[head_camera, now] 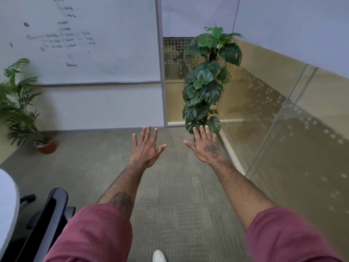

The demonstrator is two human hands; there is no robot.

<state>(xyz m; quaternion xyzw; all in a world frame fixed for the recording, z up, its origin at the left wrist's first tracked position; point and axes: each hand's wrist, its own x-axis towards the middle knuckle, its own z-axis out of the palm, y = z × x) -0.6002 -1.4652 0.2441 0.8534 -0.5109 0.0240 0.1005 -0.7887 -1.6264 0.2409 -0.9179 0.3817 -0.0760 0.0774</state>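
Both my arms reach forward over the grey carpet, sleeves in dark red. My left hand (146, 146) is held out flat with fingers spread and straight, back of the hand up, holding nothing. My right hand (204, 146) is likewise flat with fingers spread, and holds nothing. Its fingertips overlap the lowest leaves of a tall leafy plant (204, 82) in the corner; whether they touch it I cannot tell.
A whiteboard (85, 40) with writing hangs on the left wall. A small palm in an orange pot (48, 147) stands at the left. A glass partition (283, 120) runs along the right. A black office chair (51, 214) and a white table edge (8, 205) sit at lower left.
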